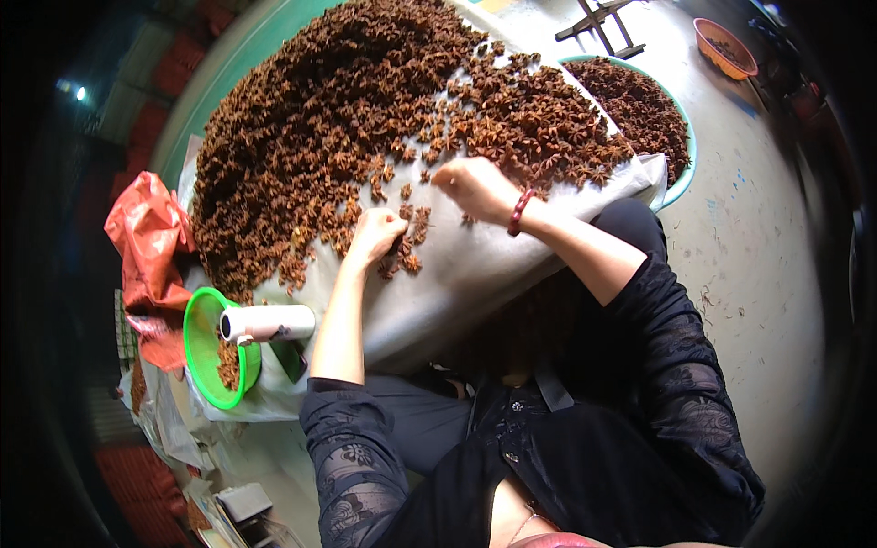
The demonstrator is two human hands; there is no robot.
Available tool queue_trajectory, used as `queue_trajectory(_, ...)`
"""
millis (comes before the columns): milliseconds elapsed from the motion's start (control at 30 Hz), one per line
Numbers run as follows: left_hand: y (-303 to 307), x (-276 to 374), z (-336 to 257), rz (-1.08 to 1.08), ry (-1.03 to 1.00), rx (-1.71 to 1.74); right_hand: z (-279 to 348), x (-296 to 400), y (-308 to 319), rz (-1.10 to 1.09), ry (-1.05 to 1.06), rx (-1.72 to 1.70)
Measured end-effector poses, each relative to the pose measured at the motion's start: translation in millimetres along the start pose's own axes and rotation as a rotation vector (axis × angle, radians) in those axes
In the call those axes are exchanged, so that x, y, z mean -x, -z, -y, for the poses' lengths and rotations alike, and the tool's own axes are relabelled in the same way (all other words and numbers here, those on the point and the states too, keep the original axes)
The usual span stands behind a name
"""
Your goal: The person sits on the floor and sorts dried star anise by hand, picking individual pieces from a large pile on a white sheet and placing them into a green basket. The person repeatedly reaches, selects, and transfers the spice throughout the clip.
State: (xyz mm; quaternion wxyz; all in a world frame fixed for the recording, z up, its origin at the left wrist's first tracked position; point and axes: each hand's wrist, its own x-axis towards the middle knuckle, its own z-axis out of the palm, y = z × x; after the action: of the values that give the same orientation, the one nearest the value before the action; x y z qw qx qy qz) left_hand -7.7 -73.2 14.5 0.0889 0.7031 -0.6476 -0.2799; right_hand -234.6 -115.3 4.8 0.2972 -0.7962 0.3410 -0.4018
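Note:
A large heap of dried star anise [322, 116] covers much of a table with a pale plastic sheet [466, 274]. My left hand [377, 234] rests at the heap's near edge with curled fingers, beside a few loose star anise [410, 262]; whether it holds one is hidden. To its right, my right hand [473, 188], with a red beaded bracelet [521, 212] at the wrist, is bent over the sheet, fingertips close to single pods. Its fingertips are too small to tell if they pinch anything. A smaller pile of star anise [548, 123] lies beyond the right hand.
A green plastic basket [194, 342] with some star anise stands at the left, next to a white bottle [284, 322] and an orange-red plastic bag [147, 240]. A light-blue tub [688, 161] full of star anise is at right. An orange basket [736, 67] sits on the floor.

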Motion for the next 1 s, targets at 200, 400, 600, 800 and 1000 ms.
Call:
queue_trajectory(200,-17,-1,-9,-0.335,0.007,-0.201,2,7,-26,0.043,0.08,0.059)
queue_trajectory(400,-16,-11,-14,-0.197,0.028,-0.296,0,17,-33,0.411,0.171,0.496)
queue_trajectory(600,-22,8,-30,-0.341,-0.152,0.004,6,-1,-30,0.053,0.006,-0.029)
queue_trajectory(800,-21,31,-36,-0.34,-0.245,-0.253,7,0,-33,0.265,-0.048,-0.085)
queue_trajectory(1000,-20,49,-54,-0.107,-0.022,0.052,22,25,-29,0.264,0.292,0.172)
